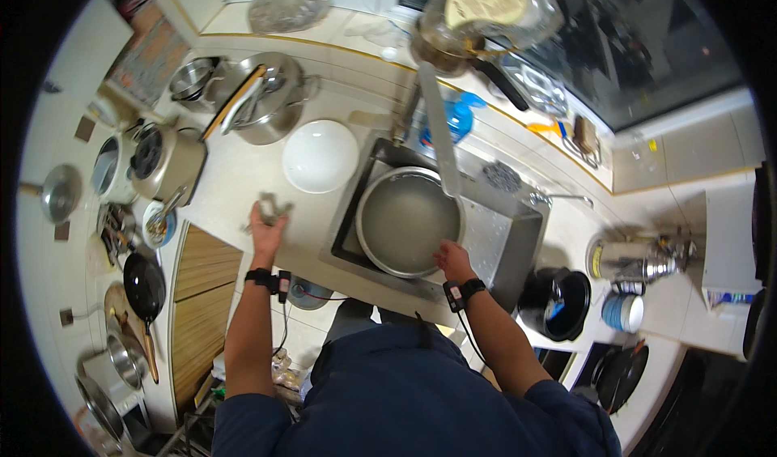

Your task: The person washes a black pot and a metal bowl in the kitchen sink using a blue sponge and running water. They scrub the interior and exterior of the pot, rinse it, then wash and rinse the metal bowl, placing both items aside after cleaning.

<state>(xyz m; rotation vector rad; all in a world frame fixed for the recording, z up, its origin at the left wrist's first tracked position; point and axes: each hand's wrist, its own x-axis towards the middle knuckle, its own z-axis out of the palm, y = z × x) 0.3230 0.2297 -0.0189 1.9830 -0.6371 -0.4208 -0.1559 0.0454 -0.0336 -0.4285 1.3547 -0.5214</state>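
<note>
My left hand (267,236) is over the light countertop (303,232), left of the sink, with its fingers apart. Blurred grey-green patches lie around its fingertips, and I cannot tell whether they are shadow or a thing. Just beyond that hand stands a white bowl (320,156). At the near right rim of a round metal basin (410,220) is my right hand (452,259), its fingers partly curled. Whether it grips the rim is unclear. Cloudy liquid fills much of the basin, which sits in the left part of a stainless steel sink (485,244).
A long faucet spout (440,135) reaches over the basin. Behind the sink are a blue bottle (455,120) and a steel wool scrubber (502,176). A lidded steel pot (267,99) and a rice cooker (170,159) stand left; a black pot (555,304) stands right.
</note>
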